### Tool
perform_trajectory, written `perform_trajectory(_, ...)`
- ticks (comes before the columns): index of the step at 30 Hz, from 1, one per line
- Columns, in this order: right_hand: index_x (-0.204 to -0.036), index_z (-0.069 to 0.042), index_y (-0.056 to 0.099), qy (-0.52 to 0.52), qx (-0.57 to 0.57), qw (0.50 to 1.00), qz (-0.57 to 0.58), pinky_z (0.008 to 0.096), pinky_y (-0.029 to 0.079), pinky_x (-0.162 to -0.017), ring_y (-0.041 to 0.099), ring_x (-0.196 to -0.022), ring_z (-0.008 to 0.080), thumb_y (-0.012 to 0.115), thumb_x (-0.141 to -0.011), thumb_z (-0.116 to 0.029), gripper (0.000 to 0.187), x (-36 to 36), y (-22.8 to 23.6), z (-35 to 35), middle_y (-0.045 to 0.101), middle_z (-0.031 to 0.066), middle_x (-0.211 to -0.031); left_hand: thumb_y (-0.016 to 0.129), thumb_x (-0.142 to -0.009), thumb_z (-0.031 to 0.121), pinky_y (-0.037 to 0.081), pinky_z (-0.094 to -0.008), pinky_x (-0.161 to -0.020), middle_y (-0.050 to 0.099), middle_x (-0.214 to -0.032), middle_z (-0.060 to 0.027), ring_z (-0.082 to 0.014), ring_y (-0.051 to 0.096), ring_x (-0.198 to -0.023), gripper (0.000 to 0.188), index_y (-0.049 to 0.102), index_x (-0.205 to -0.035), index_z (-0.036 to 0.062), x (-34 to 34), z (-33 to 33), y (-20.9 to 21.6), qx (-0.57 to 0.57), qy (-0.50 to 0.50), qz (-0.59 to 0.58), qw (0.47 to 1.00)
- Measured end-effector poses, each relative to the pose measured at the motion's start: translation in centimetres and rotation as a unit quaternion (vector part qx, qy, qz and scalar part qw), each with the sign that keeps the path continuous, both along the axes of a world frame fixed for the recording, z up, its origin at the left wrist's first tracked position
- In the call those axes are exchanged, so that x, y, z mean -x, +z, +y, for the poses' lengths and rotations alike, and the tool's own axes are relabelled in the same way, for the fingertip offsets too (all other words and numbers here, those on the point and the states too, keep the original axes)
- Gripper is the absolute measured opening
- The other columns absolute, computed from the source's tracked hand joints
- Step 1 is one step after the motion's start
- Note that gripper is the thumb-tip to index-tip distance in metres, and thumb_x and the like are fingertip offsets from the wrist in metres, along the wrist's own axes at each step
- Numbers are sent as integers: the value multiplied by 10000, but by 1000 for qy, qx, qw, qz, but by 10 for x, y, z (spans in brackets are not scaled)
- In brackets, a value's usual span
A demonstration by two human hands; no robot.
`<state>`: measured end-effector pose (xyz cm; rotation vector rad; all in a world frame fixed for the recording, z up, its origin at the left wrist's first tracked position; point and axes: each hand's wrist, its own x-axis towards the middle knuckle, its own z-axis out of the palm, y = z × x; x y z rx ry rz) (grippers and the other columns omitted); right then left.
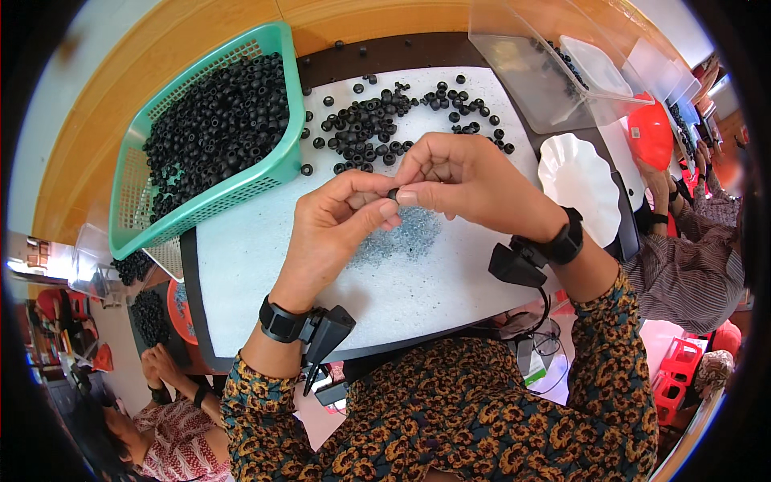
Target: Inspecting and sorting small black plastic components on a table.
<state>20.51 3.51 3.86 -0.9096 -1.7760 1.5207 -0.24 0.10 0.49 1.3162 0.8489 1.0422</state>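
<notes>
A small black bead-like piece [393, 194] sits between the fingertips of both hands, over the middle of the white sheet [265, 241]. My left hand [333, 225] pinches it from the left with thumb and forefinger. From the right, the thumb and forefinger of my right hand [474, 177] close on the same piece, hiding much of it. Below the fingers lies a spread of tiny clear bluish bits [401, 239]. Just beyond the hands, many loose black round pieces [357, 128] with holes are scattered on the sheet.
A green basket [217, 207] heaped with black pieces [225, 120] stands at the left. At the far right are a clear plastic bin [522, 88] and a white scalloped dish [578, 185]. Co-workers sit on both sides, one near a red bowl [649, 135].
</notes>
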Motion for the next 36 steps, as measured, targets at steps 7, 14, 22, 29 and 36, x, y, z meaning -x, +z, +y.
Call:
perform_trajectory(7, -953, -19, 635, 5, 51, 998, -47, 197, 430, -538, 549, -673, 41, 695, -876, -208, 212, -5, 5, 14, 632, 4, -803, 626, -906, 38, 533, -258, -732, 676, -950, -90, -138, 659, -814, 202, 620, -1100, -21, 4, -1, -1, -7, -9, -51, 999)
perform_trajectory(14, -868, -12, 674, -133, -232, 946, -182, 284, 490, -656, 616, -699, 162, 659, -857, -185, 173, -35, -9, 46, 668, 51, -781, 612, -918, 53, 537, -261, -725, 675, -992, -132, -144, 649, -796, 222, 612, -1129, -17, 3, 6, -4, 24, 116, -98, 988)
perform_trajectory(22, -807, -55, 672, -106, -354, 879, -300, 384, 501, -692, 632, -744, 300, 611, -833, -146, 113, -29, -26, 47, 656, 105, -761, 610, -919, 59, 531, -261, -719, 667, -997, -134, -136, 639, -784, 233, 612, -1140, -14, 6, 9, -7, 25, 146, -122, 982)
perform_trajectory(29, -802, -39, 654, -69, -345, 843, -406, 402, 502, -697, 635, -778, 322, 573, -819, -95, 100, -47, -13, 50, 649, 136, -767, 616, -919, 75, 522, -259, -716, 662, -988, -121, -136, 633, -785, 240, 612, -1143, -13, 9, 9, -7, 28, 160, -130, 978)
perform_trajectory(36, -866, -57, 669, -58, -368, 814, -445, 383, 498, -731, 625, -806, 309, 632, -796, -117, 99, -52, -30, 39, 646, 110, -848, 611, -921, 69, 523, -262, -716, 661, -990, -121, -135, 633, -786, 230, 612, -1137, -11, 6, 9, -7, 21, 142, -118, 983)
